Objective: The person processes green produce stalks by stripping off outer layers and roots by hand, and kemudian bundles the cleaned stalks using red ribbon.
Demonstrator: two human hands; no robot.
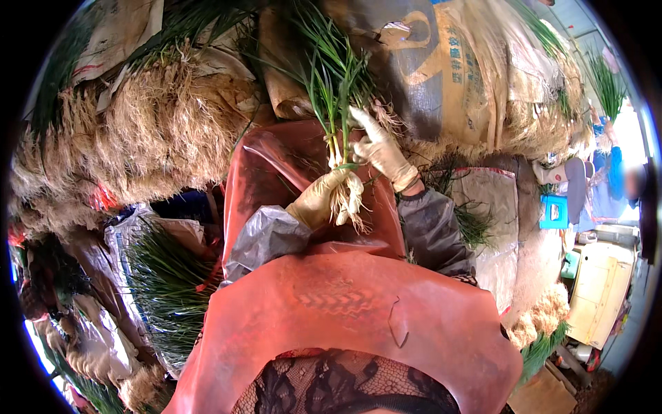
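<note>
A small bunch of green onions (pixel 335 148) stands upright over my lap, with green leaves at the top and pale stalks and stringy roots at the bottom. My left hand (pixel 318 199), in a pale glove, is closed around its lower stalks, and the roots hang below the fingers. My right hand (pixel 383 153), gloved too, is just right of the stalks. Its index finger is stretched up along the leaves, its thumb side is close to the stalks, and the other fingers are partly hidden. An orange-red apron (pixel 358 290) covers my lap.
A long heap of rooted onions (pixel 145 131) lies at the far left, with sacks (pixel 455 76) and more roots far right. Leafy bundles (pixel 169 290) lie left of me. At right are a blue stool (pixel 554 212), a cream cabinet (pixel 601 293) and a person in blue (pixel 610 172).
</note>
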